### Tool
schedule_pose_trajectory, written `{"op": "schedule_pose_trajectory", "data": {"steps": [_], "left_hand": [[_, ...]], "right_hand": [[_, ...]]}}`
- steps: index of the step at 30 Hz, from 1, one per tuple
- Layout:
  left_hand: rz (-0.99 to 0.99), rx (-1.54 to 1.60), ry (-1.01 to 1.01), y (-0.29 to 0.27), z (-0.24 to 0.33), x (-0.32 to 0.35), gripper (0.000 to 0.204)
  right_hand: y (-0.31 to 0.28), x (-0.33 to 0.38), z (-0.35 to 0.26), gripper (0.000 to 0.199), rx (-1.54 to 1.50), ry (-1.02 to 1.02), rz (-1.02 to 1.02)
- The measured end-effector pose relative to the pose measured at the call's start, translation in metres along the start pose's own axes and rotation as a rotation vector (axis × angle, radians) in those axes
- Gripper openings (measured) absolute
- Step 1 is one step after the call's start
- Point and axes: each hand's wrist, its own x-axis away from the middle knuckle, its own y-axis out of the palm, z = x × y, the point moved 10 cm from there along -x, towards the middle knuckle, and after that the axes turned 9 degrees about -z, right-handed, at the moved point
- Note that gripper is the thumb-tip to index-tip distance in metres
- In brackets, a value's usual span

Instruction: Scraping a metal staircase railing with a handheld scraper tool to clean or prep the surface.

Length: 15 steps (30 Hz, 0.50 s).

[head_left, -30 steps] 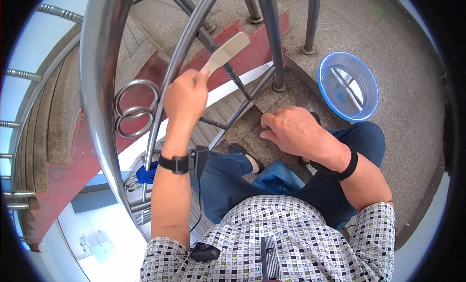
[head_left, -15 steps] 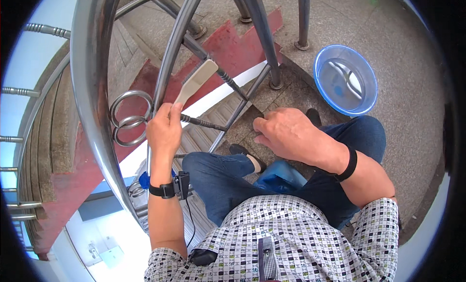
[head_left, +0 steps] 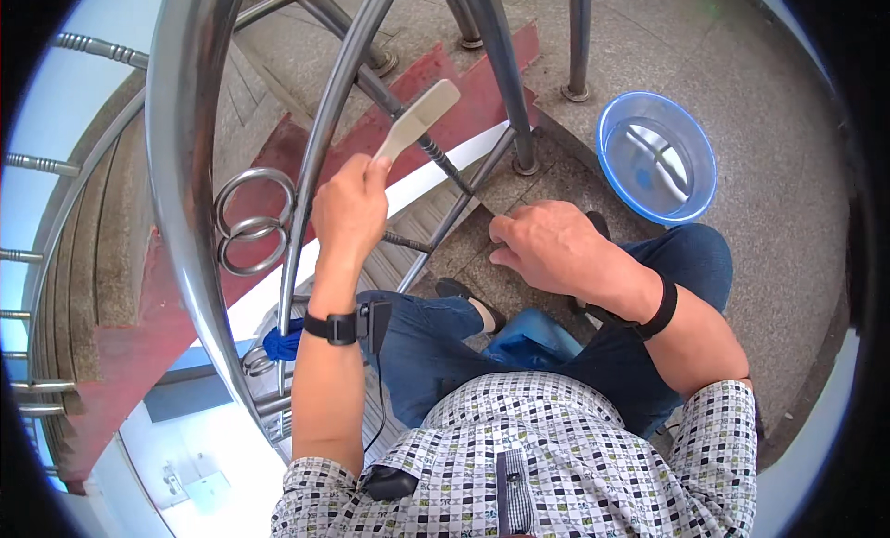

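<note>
My left hand (head_left: 352, 209) is closed around the handle of a pale scrubbing brush (head_left: 425, 110). The brush points up and to the right, its smooth back facing me and its bristles hidden from view. Beneath the brush head, or just in contact with it, runs a ridged steel crossbar (head_left: 443, 164) of the stair railing; which of the two I cannot tell. My right hand (head_left: 552, 246) hovers above my right leg, fingers loosely curled with a gap between thumb and forefinger. Nothing shows in it.
A blue basin (head_left: 656, 158) of water stands on the stone floor at the right. Steel posts and a curved handrail (head_left: 181, 167) rise at left, with ring ornaments (head_left: 255, 227). A blue cloth (head_left: 281, 344) hangs on the railing. A blue plastic bag (head_left: 538, 339) lies between my legs.
My left hand has moved up and to the right with the brush, whose head now sits further right along the railing. My right hand has barely shifted.
</note>
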Motion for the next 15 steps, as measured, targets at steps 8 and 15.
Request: {"op": "schedule_pose_trajectory", "data": {"steps": [8,15], "left_hand": [[0.008,0.106,-0.068,-0.021,-0.056,0.026,0.037],[-0.024,0.1,-0.111,-0.01,-0.034,0.006,0.04]], "right_hand": [[-0.006,0.006,-0.01,0.025,0.0,-0.056,0.016],[-0.006,0.005,-0.007,0.025,-0.002,-0.059,0.018]]}}
